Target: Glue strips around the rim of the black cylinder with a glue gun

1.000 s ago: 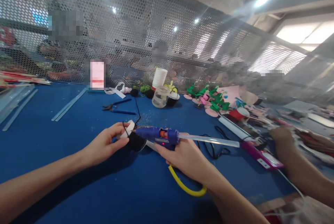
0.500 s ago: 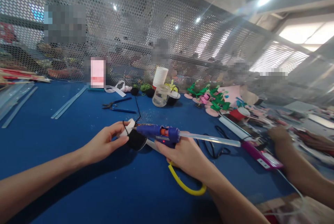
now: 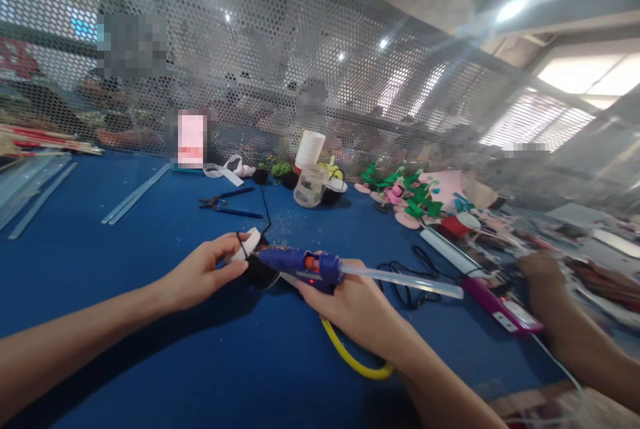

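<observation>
My left hand (image 3: 205,272) pinches the white rim of a small black-and-white cup (image 3: 261,276), lying tilted on the blue table. A black cord (image 3: 265,209) loops over the rim by my fingertips and trails away across the table. Wrapped around the handle of a blue hot glue gun (image 3: 290,261) is my right hand (image 3: 360,309). The gun's nozzle is at the cup, close to the white rim; whether it touches, I cannot tell. A long clear glue stick (image 3: 405,279) protrudes from its back. Below my right hand hangs a curved yellow strip (image 3: 353,359), its upper end hidden.
Blue-handled pliers (image 3: 230,204), a clear jar (image 3: 310,187) and stacked white cups (image 3: 311,149) lie beyond my hands. Green-and-pink craft pieces (image 3: 420,199) stand at right, near a purple power strip (image 3: 500,309) and another person's hand (image 3: 543,276). A perforated metal screen (image 3: 240,49) borders the back.
The glue gun has shifted slightly left and down, covering more of the cup. My left hand keeps its hold on the rim. The view has tilted a little.
</observation>
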Motion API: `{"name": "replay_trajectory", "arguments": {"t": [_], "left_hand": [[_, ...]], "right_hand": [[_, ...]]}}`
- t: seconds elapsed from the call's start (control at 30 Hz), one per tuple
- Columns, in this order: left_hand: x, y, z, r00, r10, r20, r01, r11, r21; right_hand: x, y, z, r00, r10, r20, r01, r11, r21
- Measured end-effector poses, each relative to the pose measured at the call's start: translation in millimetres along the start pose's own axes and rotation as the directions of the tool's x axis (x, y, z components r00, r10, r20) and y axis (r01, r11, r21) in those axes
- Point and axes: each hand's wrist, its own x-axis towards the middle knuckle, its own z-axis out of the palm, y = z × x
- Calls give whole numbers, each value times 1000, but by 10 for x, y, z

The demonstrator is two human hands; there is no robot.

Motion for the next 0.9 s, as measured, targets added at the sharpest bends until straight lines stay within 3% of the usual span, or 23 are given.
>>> {"name": "replay_trajectory", "arguments": {"t": [0.2,0.47,0.7,0.9], "left_hand": [[0,-3,-5,1000,12,9,-12,999,36],[-11,-14,-20,999,48,17,-49,997,57],[-1,-38,-32,995,88,47,-89,996,30],[-6,-61,-41,991,119,56,-120,993,14]], "right_hand": [[-10,16,12,999,-33,20,33,999,-27],[-17,-1,16,999,12,31,-12,1000,-4],[20,-5,-35,974,218,62,-224,969,102],[17,-58,-41,967,232,101,-242,965,97]]}}
